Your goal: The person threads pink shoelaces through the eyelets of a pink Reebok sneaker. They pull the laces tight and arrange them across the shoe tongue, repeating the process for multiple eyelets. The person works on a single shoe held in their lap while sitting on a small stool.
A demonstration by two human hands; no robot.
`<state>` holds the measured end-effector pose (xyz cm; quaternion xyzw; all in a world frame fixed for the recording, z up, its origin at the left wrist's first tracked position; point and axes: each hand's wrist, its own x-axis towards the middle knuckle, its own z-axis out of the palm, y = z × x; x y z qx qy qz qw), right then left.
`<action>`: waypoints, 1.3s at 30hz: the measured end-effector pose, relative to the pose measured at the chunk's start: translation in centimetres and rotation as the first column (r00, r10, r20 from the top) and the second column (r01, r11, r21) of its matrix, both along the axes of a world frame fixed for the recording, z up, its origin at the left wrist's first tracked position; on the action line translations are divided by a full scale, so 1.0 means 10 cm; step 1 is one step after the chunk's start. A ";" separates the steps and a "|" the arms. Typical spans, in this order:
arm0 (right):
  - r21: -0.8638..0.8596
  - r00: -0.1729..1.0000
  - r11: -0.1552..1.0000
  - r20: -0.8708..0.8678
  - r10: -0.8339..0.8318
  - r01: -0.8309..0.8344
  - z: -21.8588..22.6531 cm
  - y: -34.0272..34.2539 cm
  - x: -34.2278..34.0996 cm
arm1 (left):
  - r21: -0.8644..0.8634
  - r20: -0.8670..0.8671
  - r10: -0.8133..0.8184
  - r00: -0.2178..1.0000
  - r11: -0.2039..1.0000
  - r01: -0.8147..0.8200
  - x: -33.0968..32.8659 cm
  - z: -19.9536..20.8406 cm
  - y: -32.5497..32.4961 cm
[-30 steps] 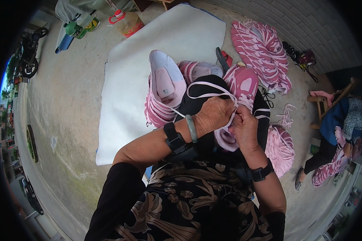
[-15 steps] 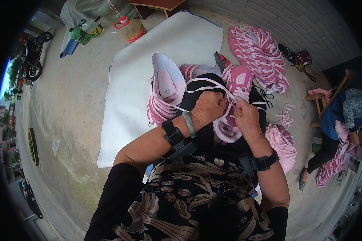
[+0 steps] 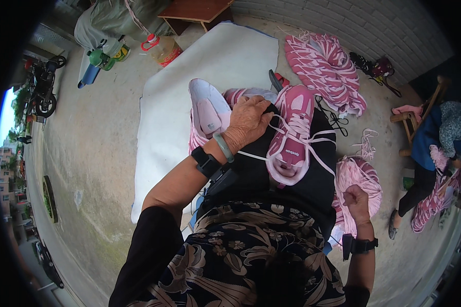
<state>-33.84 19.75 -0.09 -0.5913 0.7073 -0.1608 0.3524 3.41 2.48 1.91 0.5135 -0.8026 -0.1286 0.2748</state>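
Pale-pink lace (image 3: 298,125) runs from the person's left hand (image 3: 250,120), whose bent fingers and thumb draw close together on a strand of it, knuckles up, above the black-clad lap. On that wrist sit a green bangle (image 3: 224,148) and a black strap (image 3: 206,162). Well apart from it, the right hand (image 3: 357,202) is curled into a loose fist; a lace end trails toward it, but I cannot tell whether the fingers grip it. Between the hands, the pink sneaker (image 3: 298,102) lies sole down on the lap, toe pointing away from the body and heel nearest it, its lace threaded across the front and spilling to both sides. Just left of the left hand, a second shoe (image 3: 209,113) shows its pale lining, and part of a third (image 3: 234,94) peeks out behind the fingers. A pink bundle (image 3: 361,179) lies beside the right hand. Farther out come a white sheet (image 3: 174,107) on the concrete, a heap of pink-and-white pieces (image 3: 322,71) near the brick wall (image 3: 394,41), a red-capped jug (image 3: 161,49), and, at far right, another person in blue (image 3: 422,151) by a wooden chair (image 3: 409,125)
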 end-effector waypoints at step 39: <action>-0.429 0.938 0.837 -0.094 0.333 -0.340 0.32 -0.32 0.53 | 0.380 -0.459 0.044 0.888 0.912 0.152 -0.38 0.03 0.13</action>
